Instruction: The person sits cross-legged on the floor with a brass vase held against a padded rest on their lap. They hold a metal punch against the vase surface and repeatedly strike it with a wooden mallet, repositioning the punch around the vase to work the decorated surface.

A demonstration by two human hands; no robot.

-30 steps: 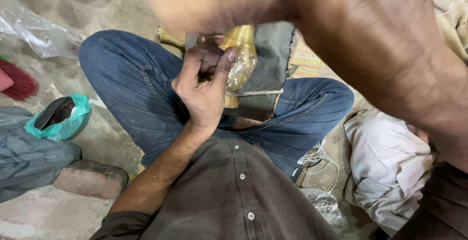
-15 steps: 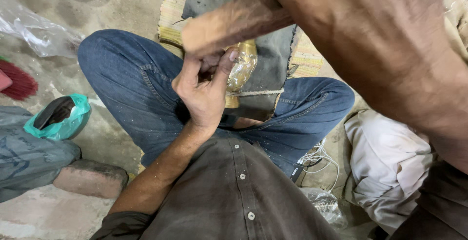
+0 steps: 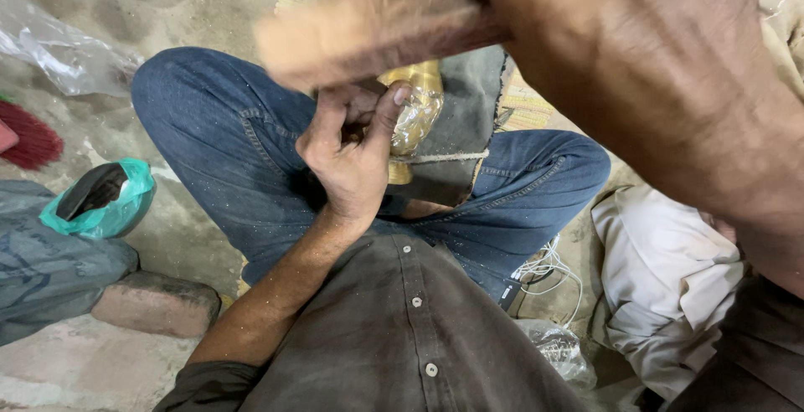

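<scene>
Over your crossed legs, your left hand (image 3: 352, 157) pinches a brass piece (image 3: 416, 115); your right hand (image 3: 636, 69), at one o'clock, grips a blurred wooden handle (image 3: 377, 31): strike squarely, thumb clear.

The person wears a dark grey-brown button-up shirt (image 3: 402, 337) with small pale buttons down its front, filling the lower middle of the frame. Its sleeve (image 3: 197, 383) is rolled up at the lower left, leaving the forearm bare. Blue denim jeans (image 3: 226, 152), dusted with fine pale specks, cover both legs across the middle.
</scene>
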